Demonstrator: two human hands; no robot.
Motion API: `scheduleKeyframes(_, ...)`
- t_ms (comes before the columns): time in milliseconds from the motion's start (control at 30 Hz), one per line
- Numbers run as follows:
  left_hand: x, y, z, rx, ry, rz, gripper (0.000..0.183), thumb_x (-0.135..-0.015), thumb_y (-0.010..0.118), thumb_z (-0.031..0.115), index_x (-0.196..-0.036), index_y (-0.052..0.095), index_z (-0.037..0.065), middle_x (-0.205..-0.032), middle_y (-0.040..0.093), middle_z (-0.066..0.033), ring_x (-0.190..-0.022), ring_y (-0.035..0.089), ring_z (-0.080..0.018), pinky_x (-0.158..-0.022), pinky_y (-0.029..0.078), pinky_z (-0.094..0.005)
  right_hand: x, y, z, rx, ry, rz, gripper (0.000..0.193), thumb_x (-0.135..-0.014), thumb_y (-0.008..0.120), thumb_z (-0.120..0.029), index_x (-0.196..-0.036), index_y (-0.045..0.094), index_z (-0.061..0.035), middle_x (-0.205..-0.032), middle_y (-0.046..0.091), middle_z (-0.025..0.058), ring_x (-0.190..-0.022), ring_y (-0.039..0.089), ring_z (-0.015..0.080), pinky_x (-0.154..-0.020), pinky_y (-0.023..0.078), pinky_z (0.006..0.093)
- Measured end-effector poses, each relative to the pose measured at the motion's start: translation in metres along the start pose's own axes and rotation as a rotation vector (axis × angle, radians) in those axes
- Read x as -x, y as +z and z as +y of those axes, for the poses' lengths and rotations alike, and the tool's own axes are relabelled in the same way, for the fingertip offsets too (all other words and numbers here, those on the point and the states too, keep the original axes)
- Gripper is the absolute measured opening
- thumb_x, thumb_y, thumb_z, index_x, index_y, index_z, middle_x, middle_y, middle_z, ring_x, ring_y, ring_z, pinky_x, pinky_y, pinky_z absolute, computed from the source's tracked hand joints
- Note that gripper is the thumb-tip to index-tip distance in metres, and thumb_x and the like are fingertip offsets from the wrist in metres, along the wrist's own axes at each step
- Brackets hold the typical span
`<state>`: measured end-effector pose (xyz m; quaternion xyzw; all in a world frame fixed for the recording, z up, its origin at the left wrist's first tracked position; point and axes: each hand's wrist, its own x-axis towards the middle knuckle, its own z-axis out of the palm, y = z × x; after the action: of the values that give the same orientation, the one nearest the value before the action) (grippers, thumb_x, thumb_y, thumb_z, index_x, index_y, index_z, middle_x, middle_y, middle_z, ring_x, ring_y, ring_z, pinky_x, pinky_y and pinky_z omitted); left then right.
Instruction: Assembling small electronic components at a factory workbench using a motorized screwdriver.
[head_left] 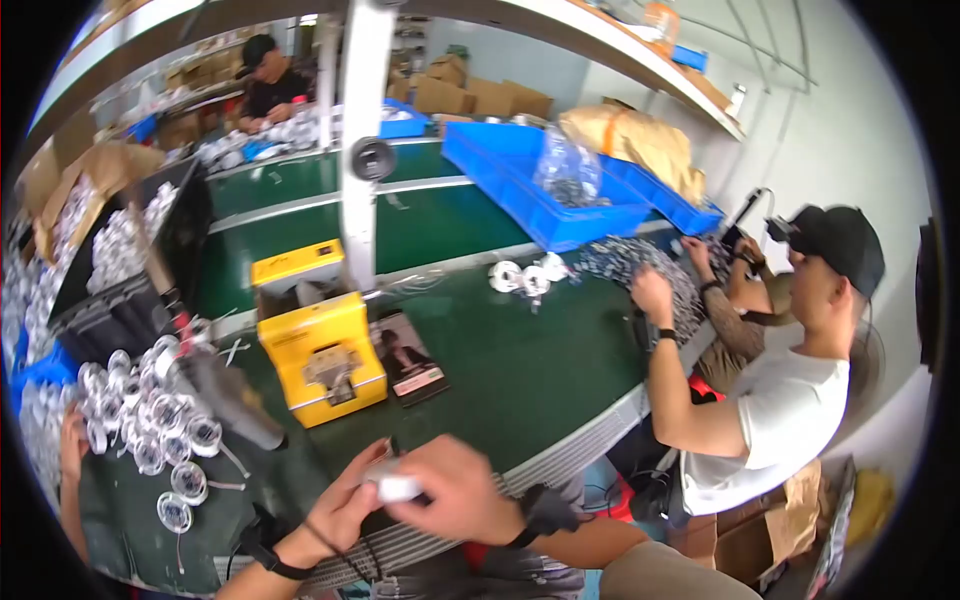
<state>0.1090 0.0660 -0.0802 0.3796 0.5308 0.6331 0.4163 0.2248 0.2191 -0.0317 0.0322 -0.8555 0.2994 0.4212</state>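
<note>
Nearest the camera, two bare hands meet over the close edge of the green counter (520, 365), working on a small white piece (399, 488). It sits between them, raised off the surface, in front of the yellow box (328, 360). As for the grip, the right hand (450, 490) is closed over the piece with little gap, its fingers blurred; the left hand (343, 505) is curled in against the other side, though its fingertips are partly covered, so how firmly it pinches I cannot tell. To do this well, I would let the left hand be the steady one, bracing the piece while the right makes small, even moves, and I would ease the right fingers aside now and then, since they hide much of the work. Keeping both wrists low over the counter should help if the piece slips. The booklet (408, 358) beside the box and the wired round parts (165, 425) to the left are best kept clear of the elbows.
</note>
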Motion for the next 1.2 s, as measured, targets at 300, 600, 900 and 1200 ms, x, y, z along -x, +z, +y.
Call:
scheduleKeyframes(300, 0.003, -0.019, 0.024, 0.071, -0.146, -0.120, 0.056, -0.084, 0.070, 0.014, -0.133, 0.045, 0.002, -0.118, 0.056, -0.0118, -0.108, 0.056, -0.0196, -0.096, 0.043, -0.0338, -0.004, 0.004, 0.022, -0.570, 0.370, -0.400, 0.036, -0.088, 0.066, -0.022, -0.116, 0.056, -0.0019, -0.097, 0.058, 0.0112, -0.087, 0.060, 0.0239, -0.082, 0.049, 0.0326)
scheduleKeyframes(600, -0.014, -0.019, 0.031, -0.068, 0.070, 0.101, 0.058, -0.075, 0.078, 0.000, -0.126, 0.050, 0.004, -0.118, 0.057, -0.0049, -0.105, 0.056, -0.0140, -0.089, 0.048, -0.0294, 0.008, -0.002, 0.027, -1.046, 0.895, -0.394, 0.028, -0.092, 0.059, -0.008, -0.118, 0.058, 0.0030, -0.100, 0.064, 0.0042, -0.090, 0.059, 0.0086, -0.081, 0.048, 0.0231)
scheduleKeyframes(900, -0.006, -0.027, 0.027, 0.032, -0.056, 0.048, 0.041, -0.094, 0.058, 0.014, -0.131, 0.048, 0.001, -0.115, 0.060, -0.0061, -0.101, 0.058, -0.0128, -0.087, 0.048, -0.0275, -0.010, 0.002, 0.030, -0.909, 0.906, -0.521, 0.024, -0.092, 0.056, -0.005, -0.112, 0.060, 0.0065, -0.101, 0.065, 0.0081, -0.093, 0.061, 0.0125, -0.084, 0.048, 0.0261)
scheduleKeyframes(1200, -0.004, -0.032, 0.046, 0.282, -0.140, -0.342, 0.062, -0.092, 0.059, 0.043, -0.136, 0.040, 0.004, -0.104, 0.062, -0.0050, -0.078, 0.059, -0.0125, -0.060, 0.046, -0.0223, 0.002, 0.002, 0.029, -0.940, 0.748, -0.401, 0.017, -0.089, 0.060, -0.001, -0.103, 0.065, 0.0064, -0.092, 0.066, 0.0081, -0.084, 0.061, 0.0124, -0.076, 0.049, 0.0256)
